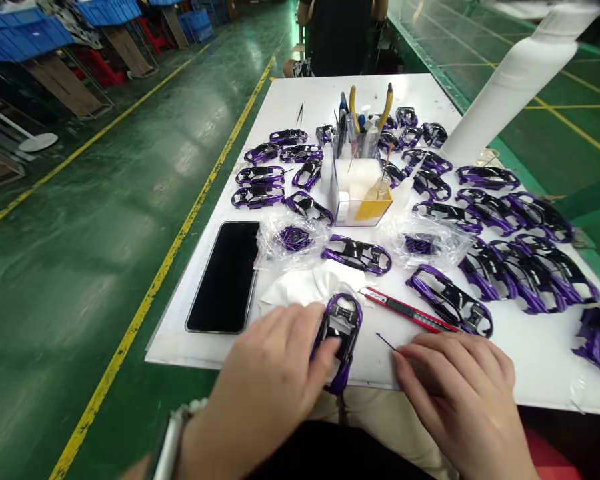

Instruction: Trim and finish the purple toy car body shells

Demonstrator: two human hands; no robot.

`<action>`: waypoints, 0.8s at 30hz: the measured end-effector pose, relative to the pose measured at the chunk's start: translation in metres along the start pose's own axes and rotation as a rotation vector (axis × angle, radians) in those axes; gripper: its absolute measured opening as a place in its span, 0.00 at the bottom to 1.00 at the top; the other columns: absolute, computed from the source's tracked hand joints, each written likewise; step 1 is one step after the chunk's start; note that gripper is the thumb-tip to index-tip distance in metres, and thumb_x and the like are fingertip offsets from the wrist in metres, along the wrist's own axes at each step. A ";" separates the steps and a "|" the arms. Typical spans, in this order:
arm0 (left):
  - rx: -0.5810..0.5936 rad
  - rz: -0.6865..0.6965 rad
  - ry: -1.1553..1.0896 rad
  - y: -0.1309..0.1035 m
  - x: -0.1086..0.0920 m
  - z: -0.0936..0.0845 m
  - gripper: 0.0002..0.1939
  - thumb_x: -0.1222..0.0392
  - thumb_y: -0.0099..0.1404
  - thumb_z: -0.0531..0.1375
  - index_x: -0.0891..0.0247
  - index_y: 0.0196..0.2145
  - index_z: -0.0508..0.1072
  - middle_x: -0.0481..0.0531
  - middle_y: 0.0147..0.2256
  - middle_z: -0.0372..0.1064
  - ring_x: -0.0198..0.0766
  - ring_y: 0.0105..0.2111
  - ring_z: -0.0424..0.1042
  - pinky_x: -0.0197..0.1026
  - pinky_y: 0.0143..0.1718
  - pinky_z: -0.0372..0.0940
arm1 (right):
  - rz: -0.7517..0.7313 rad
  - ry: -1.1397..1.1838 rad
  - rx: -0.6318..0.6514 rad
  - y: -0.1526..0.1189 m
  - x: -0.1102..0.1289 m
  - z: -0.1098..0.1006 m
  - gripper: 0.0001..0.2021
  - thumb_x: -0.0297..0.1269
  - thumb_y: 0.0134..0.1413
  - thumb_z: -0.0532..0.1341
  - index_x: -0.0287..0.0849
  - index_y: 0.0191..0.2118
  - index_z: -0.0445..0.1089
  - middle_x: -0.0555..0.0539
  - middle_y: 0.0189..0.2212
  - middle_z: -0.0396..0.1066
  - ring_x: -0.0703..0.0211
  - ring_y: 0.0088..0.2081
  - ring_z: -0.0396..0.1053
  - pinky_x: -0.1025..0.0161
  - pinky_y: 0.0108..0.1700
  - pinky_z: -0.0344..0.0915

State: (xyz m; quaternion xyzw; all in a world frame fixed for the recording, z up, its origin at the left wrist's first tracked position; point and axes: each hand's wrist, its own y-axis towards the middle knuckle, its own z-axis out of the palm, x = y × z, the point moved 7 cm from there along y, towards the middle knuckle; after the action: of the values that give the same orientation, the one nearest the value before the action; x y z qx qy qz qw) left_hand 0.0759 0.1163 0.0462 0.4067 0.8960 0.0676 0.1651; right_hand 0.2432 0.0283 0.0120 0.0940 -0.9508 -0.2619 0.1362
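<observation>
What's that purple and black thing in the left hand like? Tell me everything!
The purple and black thing looks like a toy car's shell: long, rounded, shiny like plastic, with a purple rim and openings. The left hand grips it, thumb on top. It points roughly away from the person, at the near edge of the white table.

Left hand (275, 363): just beyond the phone's (223, 277) near right corner, back up, thumb and fingers closed in a grip. Right hand (460, 387): well to the phone's right, thumb and forefinger pinched, remaining fingers bent. Both forearms reach forward.
</observation>
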 end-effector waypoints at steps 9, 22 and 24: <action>0.229 0.796 0.004 0.043 -0.019 0.016 0.11 0.71 0.71 0.57 0.58 0.40 0.77 0.53 0.45 0.78 0.44 0.45 0.74 0.47 0.48 0.67 | -0.035 -0.174 0.227 0.035 0.017 0.016 0.09 0.20 0.58 0.56 0.41 0.36 0.69 0.44 0.31 0.69 0.48 0.34 0.66 0.54 0.37 0.56; 0.116 -0.161 -0.911 0.019 0.013 -0.006 0.21 0.66 0.51 0.69 0.62 0.45 0.79 0.53 0.41 0.75 0.42 0.38 0.77 0.41 0.40 0.76 | 0.160 0.217 -0.012 0.011 -0.035 -0.033 0.13 0.33 0.68 0.59 0.45 0.55 0.70 0.47 0.38 0.75 0.57 0.35 0.76 0.67 0.29 0.73; 0.094 -0.346 -1.045 0.008 0.019 0.010 0.18 0.62 0.51 0.70 0.61 0.42 0.80 0.52 0.40 0.76 0.42 0.36 0.78 0.41 0.37 0.77 | 0.126 0.298 0.009 0.010 -0.030 -0.031 0.16 0.29 0.68 0.58 0.46 0.57 0.70 0.45 0.42 0.75 0.55 0.40 0.76 0.65 0.35 0.74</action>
State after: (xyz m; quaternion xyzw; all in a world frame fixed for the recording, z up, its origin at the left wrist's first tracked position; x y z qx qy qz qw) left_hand 0.0736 0.1359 0.0347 0.2397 0.7507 -0.2116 0.5782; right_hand 0.2804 0.0298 0.0364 0.0725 -0.9252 -0.2316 0.2916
